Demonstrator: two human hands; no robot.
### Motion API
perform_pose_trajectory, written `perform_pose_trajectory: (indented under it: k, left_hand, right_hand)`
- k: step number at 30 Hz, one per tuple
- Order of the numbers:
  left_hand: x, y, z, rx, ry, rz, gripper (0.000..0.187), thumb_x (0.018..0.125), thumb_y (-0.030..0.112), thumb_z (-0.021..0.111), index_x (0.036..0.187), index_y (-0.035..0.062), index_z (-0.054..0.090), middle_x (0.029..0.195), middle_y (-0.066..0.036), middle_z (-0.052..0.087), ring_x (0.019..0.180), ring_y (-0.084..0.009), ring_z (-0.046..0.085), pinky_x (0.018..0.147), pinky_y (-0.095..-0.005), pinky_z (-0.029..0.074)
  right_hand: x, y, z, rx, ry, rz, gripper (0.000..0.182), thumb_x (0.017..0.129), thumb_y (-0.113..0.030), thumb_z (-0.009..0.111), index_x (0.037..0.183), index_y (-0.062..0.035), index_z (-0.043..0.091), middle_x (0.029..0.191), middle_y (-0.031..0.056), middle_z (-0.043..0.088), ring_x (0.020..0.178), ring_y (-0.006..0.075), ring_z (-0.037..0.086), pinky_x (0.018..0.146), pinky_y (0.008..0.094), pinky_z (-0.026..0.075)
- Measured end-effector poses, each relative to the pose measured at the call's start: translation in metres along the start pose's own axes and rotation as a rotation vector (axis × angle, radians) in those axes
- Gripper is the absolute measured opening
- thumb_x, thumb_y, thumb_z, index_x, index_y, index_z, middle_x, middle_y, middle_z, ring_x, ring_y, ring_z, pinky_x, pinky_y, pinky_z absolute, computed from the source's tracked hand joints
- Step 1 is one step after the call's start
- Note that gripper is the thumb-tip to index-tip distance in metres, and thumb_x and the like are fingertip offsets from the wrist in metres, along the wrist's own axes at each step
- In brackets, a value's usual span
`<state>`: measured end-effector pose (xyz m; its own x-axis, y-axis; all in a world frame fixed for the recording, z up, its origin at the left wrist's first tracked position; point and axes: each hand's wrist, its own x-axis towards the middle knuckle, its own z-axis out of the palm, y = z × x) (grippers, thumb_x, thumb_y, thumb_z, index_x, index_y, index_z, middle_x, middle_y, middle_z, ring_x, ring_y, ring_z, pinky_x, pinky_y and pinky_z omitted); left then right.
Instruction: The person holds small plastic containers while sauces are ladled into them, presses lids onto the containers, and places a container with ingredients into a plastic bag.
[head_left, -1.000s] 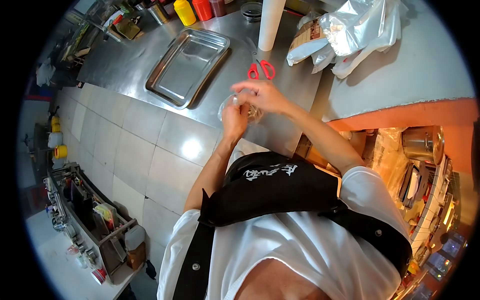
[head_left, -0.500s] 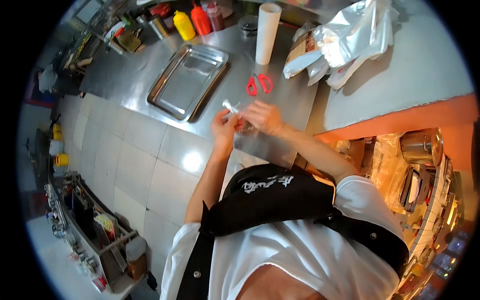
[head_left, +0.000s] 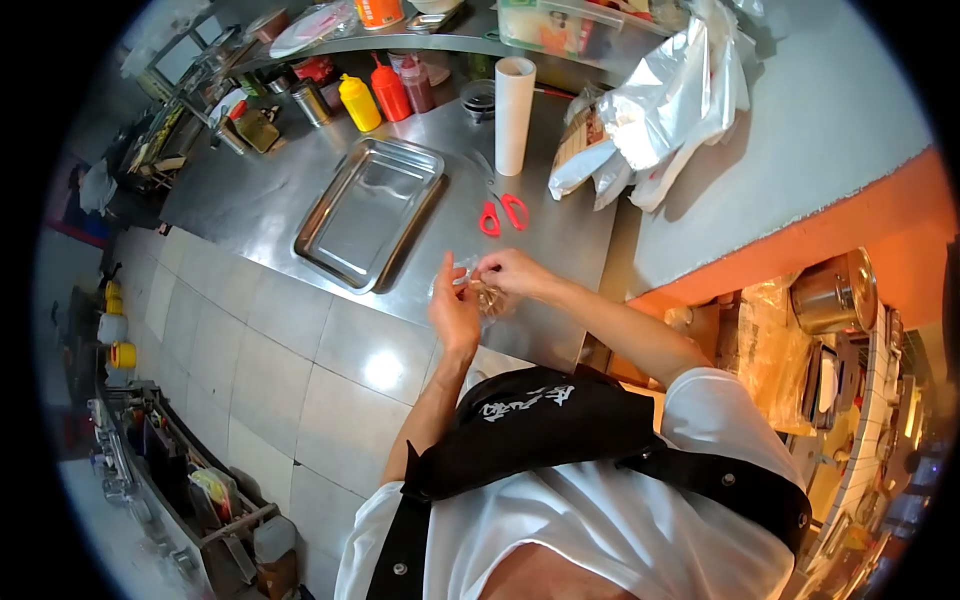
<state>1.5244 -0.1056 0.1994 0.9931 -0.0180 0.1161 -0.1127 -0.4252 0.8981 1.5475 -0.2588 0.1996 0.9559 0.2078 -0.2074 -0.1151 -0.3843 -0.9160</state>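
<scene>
Both of my hands meet over the near edge of the steel table (head_left: 560,240). My left hand (head_left: 456,308) is closed on the top of a clear plastic bag (head_left: 490,300) with light brown pieces inside. Against the same bag top, my right hand (head_left: 507,272) pinches the plastic with its fingers. The bag hangs just below the fingers. Just beyond my hands lie scissors with red handles (head_left: 502,215), their blades pointing away. Left of them is a rectangular steel tray (head_left: 372,215) with nothing in it.
A white roll (head_left: 515,118) stands upright behind the scissors. Yellow (head_left: 358,103) and red (head_left: 390,90) squeeze bottles stand at the back. Silvery plastic bags (head_left: 665,110) lie on the ledge at the right. A metal pot (head_left: 833,292) is farther right, below the orange edge.
The view has tilted up, showing more of the shelf behind the table. My hands have shifted on the bag, and its brown contents show more clearly.
</scene>
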Motion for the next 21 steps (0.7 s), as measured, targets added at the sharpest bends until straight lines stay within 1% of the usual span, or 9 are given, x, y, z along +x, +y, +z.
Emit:
perform_pose_trajectory:
  k: [1, 4, 5, 7, 10, 12, 15, 18, 21]
  left_hand:
    - [0.001, -0.001, -0.001, 0.042, 0.033, 0.035, 0.06, 0.075, -0.006, 0.059, 0.132, 0.0088, 0.046, 0.1, -0.011, 0.061, 0.08, -0.0229, 0.062, 0.07, -0.0318, 0.051]
    - [-0.005, 0.007, -0.007, 0.122, 0.012, -0.024, 0.062, 0.073, -0.008, 0.057, 0.132, 0.0078, 0.046, 0.097, -0.011, 0.059, 0.075, -0.0244, 0.061, 0.068, -0.0332, 0.051]
    - [-0.006, 0.008, -0.011, 0.187, -0.056, -0.047, 0.06, 0.074, -0.006, 0.058, 0.131, 0.007, 0.046, 0.097, -0.011, 0.057, 0.078, -0.0245, 0.059, 0.068, -0.0345, 0.05]
    - [-0.002, 0.009, -0.02, 0.092, -0.028, -0.012, 0.059, 0.075, -0.005, 0.059, 0.131, 0.0062, 0.046, 0.097, -0.012, 0.057, 0.08, -0.0245, 0.059, 0.068, -0.0346, 0.05]
    - [-0.002, 0.007, -0.027, 0.033, 0.046, 0.055, 0.052, 0.076, -0.002, 0.062, 0.126, 0.005, 0.05, 0.098, -0.013, 0.057, 0.083, -0.0224, 0.059, 0.068, -0.0319, 0.05]
    - [0.002, -0.005, -0.031, 0.082, 0.125, 0.107, 0.049, 0.077, -0.002, 0.063, 0.124, 0.0052, 0.053, 0.099, -0.011, 0.057, 0.083, -0.0191, 0.06, 0.068, -0.0282, 0.05]
    - [0.001, -0.007, -0.044, 0.004, 0.144, -0.018, 0.038, 0.079, 0.001, 0.063, 0.116, 0.0047, 0.058, 0.1, -0.011, 0.059, 0.085, -0.0183, 0.059, 0.069, -0.0278, 0.05]
    - [-0.009, -0.013, -0.054, -0.073, 0.189, -0.158, 0.03, 0.081, 0.004, 0.062, 0.111, 0.0045, 0.061, 0.102, -0.01, 0.061, 0.084, -0.0159, 0.059, 0.072, -0.0275, 0.049]
    - [-0.028, -0.037, -0.067, -0.077, 0.264, -0.19, 0.025, 0.084, 0.007, 0.061, 0.109, 0.005, 0.062, 0.099, -0.008, 0.063, 0.082, -0.013, 0.059, 0.073, -0.0266, 0.049]
  right_hand:
    - [-0.006, -0.008, -0.001, 0.084, 0.033, 0.06, 0.021, 0.078, -0.011, 0.06, 0.098, -0.0057, 0.061, 0.08, 0.0089, 0.055, 0.076, 0.0202, 0.054, 0.07, 0.0314, 0.045]
    - [-0.017, -0.015, -0.009, -0.183, 0.177, 0.101, 0.028, 0.073, -0.01, 0.062, 0.1, -0.0087, 0.061, 0.086, 0.0117, 0.06, 0.085, 0.0281, 0.058, 0.074, 0.0388, 0.046]
    - [-0.019, -0.017, -0.007, -0.282, 0.216, -0.02, 0.028, 0.073, -0.011, 0.063, 0.101, -0.0089, 0.061, 0.087, 0.0109, 0.06, 0.087, 0.0282, 0.058, 0.075, 0.039, 0.046]
    - [-0.025, -0.021, 0.003, -0.459, 0.3, -0.279, 0.03, 0.072, -0.013, 0.065, 0.101, -0.0095, 0.06, 0.09, 0.0093, 0.059, 0.092, 0.0284, 0.057, 0.077, 0.0394, 0.047]
    - [-0.031, -0.034, 0.017, -0.635, 0.273, -0.456, 0.026, 0.074, -0.016, 0.065, 0.098, -0.0104, 0.06, 0.092, 0.0085, 0.058, 0.098, 0.0278, 0.056, 0.078, 0.0419, 0.048]
    - [-0.017, -0.021, 0.023, -0.639, 0.246, -0.471, 0.022, 0.075, -0.018, 0.064, 0.094, -0.0098, 0.059, 0.091, 0.0097, 0.059, 0.095, 0.0279, 0.057, 0.077, 0.0425, 0.048]
    - [-0.012, -0.025, 0.019, -0.819, 0.14, -0.423, 0.021, 0.075, -0.021, 0.065, 0.09, -0.0084, 0.058, 0.092, 0.0101, 0.06, 0.091, 0.0282, 0.059, 0.073, 0.042, 0.049]
    - [-0.008, -0.008, 0.011, -0.864, 0.155, -0.513, 0.018, 0.076, -0.02, 0.065, 0.086, -0.0078, 0.056, 0.091, 0.0097, 0.06, 0.085, 0.0293, 0.061, 0.068, 0.042, 0.05]
    - [-0.013, -0.008, -0.018, -0.82, 0.249, -0.434, 0.019, 0.076, -0.019, 0.066, 0.087, -0.008, 0.056, 0.089, 0.0105, 0.06, 0.083, 0.0303, 0.059, 0.069, 0.0415, 0.048]
